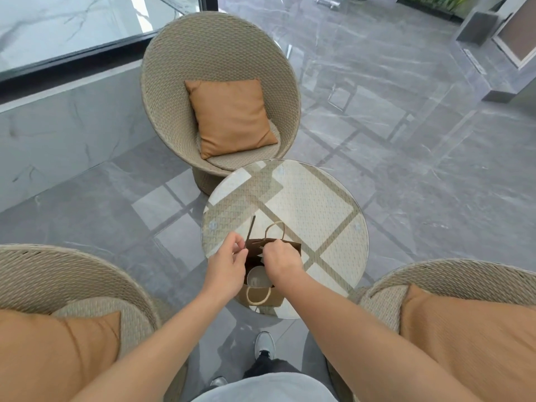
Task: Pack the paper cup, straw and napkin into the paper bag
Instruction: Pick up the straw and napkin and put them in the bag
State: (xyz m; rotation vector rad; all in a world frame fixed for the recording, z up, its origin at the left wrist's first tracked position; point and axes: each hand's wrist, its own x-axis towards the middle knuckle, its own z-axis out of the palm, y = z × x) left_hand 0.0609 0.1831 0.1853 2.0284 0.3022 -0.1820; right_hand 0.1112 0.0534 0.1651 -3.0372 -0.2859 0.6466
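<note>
A brown paper bag [291,245] with twine handles stands open on the near edge of the round glass-topped table [319,204]. The white paper cup [258,277] sits inside it, seen from above. My left hand [227,262] pinches a thin dark straw [251,227] that sticks up and away over the bag's left rim. My right hand [282,258] is over the bag's mouth, fingers closed on a bit of white napkin [262,252] at the opening, mostly hidden.
Three wicker tub chairs with orange cushions ring the table: one beyond it [220,91], one at near left [58,314], one at near right [464,314]. Grey marble floor lies all around. My shoe [264,345] is under the table's near edge.
</note>
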